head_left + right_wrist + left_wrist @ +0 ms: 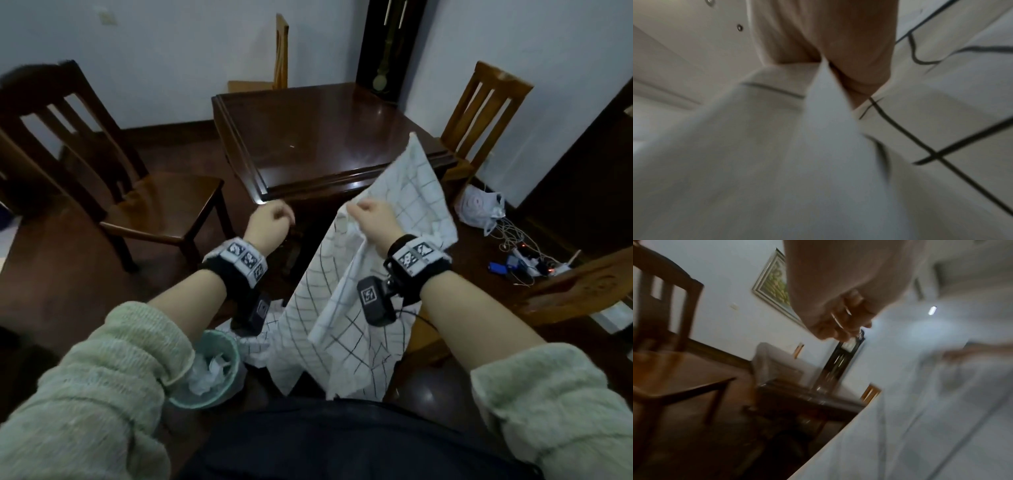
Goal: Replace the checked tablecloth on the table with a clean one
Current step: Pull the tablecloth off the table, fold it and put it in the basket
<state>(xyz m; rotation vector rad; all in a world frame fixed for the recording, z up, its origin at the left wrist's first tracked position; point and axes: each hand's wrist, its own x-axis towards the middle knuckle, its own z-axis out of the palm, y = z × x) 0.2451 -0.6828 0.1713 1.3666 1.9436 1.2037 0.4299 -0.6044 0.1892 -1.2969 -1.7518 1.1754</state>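
The white tablecloth with dark checks [342, 308] hangs off the near right corner of the dark wooden table [308, 137], down to the floor in front of me. My right hand [371, 216] grips a bunch of it near its upper edge; in the right wrist view the fist [838, 40] closes on the cloth [777, 162]. My left hand [270, 219] hovers by the table's near left corner with its fingers curled, and it holds nothing. The left wrist view, blurred, shows those curled fingers [842, 321] beside the cloth [920, 418]. The tabletop is bare.
A dark chair [137, 192] stands to the left of the table, and lighter chairs stand behind it [277, 58] and to its right [479, 113]. A green bin of paper [209, 370] sits by my left leg. A plastic bag [479, 209] and cables [524, 263] lie on the floor at right.
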